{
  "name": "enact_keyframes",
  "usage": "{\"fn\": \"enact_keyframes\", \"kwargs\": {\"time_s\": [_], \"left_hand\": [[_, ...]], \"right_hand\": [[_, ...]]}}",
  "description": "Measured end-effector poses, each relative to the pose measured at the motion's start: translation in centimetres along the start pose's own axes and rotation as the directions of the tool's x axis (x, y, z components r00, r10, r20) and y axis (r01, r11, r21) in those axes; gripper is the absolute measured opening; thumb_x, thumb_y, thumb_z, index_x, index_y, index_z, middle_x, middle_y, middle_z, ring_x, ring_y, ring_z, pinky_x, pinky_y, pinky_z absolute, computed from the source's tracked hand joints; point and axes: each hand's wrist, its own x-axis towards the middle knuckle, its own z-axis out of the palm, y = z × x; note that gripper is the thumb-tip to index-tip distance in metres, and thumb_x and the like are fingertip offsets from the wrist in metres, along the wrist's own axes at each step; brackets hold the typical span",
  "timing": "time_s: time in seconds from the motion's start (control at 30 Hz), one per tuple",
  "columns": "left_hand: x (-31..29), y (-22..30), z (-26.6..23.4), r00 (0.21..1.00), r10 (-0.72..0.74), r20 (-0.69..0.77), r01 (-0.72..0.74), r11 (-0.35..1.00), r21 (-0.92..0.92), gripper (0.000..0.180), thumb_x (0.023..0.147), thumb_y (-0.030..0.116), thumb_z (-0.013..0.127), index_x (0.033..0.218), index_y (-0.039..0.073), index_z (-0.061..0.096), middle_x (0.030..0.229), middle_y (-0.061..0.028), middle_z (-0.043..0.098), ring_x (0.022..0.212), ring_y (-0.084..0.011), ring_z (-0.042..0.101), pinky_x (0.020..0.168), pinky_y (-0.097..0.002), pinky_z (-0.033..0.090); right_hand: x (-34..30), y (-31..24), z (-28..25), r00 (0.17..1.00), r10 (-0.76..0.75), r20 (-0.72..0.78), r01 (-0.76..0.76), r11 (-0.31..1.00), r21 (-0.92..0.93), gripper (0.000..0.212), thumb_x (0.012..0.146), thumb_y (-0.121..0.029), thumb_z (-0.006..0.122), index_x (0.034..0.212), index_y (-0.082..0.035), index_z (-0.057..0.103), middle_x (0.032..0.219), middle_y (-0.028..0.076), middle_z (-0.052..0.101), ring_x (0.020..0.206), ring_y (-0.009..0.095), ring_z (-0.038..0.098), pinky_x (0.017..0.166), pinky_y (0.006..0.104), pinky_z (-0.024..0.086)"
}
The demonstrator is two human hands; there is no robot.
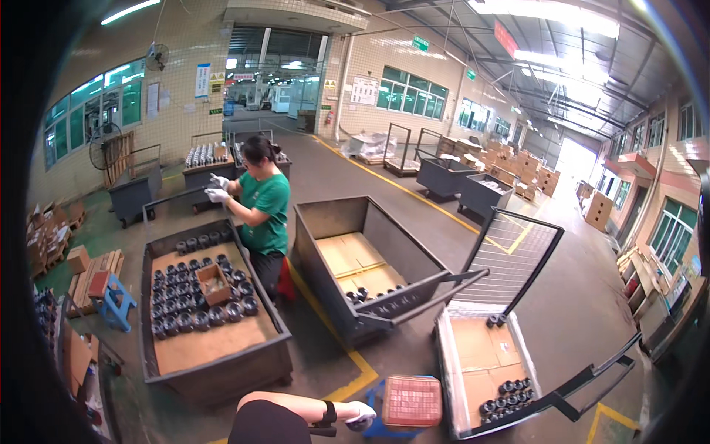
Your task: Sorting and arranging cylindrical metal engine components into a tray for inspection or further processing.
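Observation:
At the bottom edge my left hand (361,415), in a white glove with a dark band at the wrist, is closed round a dark round part (360,425), mostly hidden by the fingers. It is just left of a stool (412,402) with a reddish checked top and blue legs. My right hand is out of view. To the right stands a cardboard-lined cart (484,344) with rows of black round metal parts (510,397) at its near end and a pair farther up.
A gloved co-worker (264,200) in green stands behind a grey cart (211,348) holding rows of black parts and a small carton (213,285). A deep grey cart (384,296) stands mid-floor, its handle reaching right. A blue stool (116,300) is far left.

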Motion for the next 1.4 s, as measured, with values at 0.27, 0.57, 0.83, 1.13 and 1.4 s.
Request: {"fn": "enact_keyframes", "kwargs": {"time_s": [0.27, 0.57, 0.83, 1.13, 1.4], "left_hand": [[5.7, 5.7, 2.2, 0.981, -0.134, -0.141, 0.126, 0.990, -0.066, 0.019, 0.084, 0.020, 0.053, 0.076, 0.008, 0.066, 0.068, -0.0079, 0.059, 0.055, -0.0201, 0.052, 0.053, -0.0348, 0.042], [1.5, 17.2, -1.5, 0.740, -0.672, -0.004, 0.551, 0.611, -0.568, 0.028, 0.087, 0.033, 0.056, 0.067, 0.014, 0.058, 0.064, -0.0031, 0.058, 0.059, -0.0159, 0.055, 0.055, -0.0337, 0.045], [11.2, 8.8, 1.2, 0.875, -0.416, -0.248, 0.416, 0.908, -0.053, 0.030, 0.089, 0.031, 0.050, 0.085, 0.009, 0.071, 0.083, -0.0086, 0.070, 0.071, -0.0238, 0.063, 0.065, -0.0378, 0.048], [20.0, 21.3, -0.6, 0.966, -0.137, -0.218, 0.090, 0.973, -0.211, 0.018, 0.088, 0.021, 0.058, 0.081, 0.012, 0.071, 0.082, -0.0063, 0.071, 0.075, -0.0209, 0.065, 0.066, -0.0379, 0.051], [35.0, 32.3, 0.0, 0.996, -0.091, -0.001, 0.090, 0.982, 0.163, 0.023, 0.093, 0.020, 0.049, 0.098, 0.009, 0.069, 0.104, -0.0141, 0.068, 0.094, -0.0251, 0.064, 0.080, -0.0395, 0.052]], "right_hand": [[21.3, -6.2, -3.5, 0.998, 0.024, -0.065, -0.020, 0.998, 0.060, 0.054, 0.099, -0.030, 0.047, 0.148, -0.012, 0.033, 0.150, 0.016, 0.033, 0.133, 0.037, 0.039, 0.106, 0.0495, 0.041], [35.3, -9.3, 4.8, 0.981, 0.086, -0.176, -0.020, 0.937, 0.348, 0.052, 0.099, -0.050, 0.046, 0.124, -0.006, 0.055, 0.123, 0.014, 0.057, 0.112, 0.024, 0.055, 0.093, 0.0448, 0.048], [33.8, -11.6, 6.0, 0.982, -0.091, -0.165, 0.089, 0.996, -0.018, 0.024, 0.090, -0.022, 0.061, 0.099, 0.001, 0.059, 0.086, 0.010, 0.060, 0.074, 0.022, 0.058, 0.066, 0.0379, 0.051], [34.4, -11.9, 7.5, 0.964, -0.088, -0.250, 0.062, 0.992, -0.110, 0.046, 0.092, -0.031, 0.063, 0.128, -0.007, 0.051, 0.126, 0.008, 0.058, 0.103, 0.024, 0.062, 0.086, 0.0361, 0.052], [35.8, -10.0, 6.0, 0.869, 0.007, -0.496, -0.030, 0.999, -0.039, 0.041, 0.097, -0.021, 0.058, 0.133, -0.006, 0.048, 0.101, 0.008, 0.062, 0.073, 0.015, 0.062, 0.061, 0.0256, 0.050]]}}
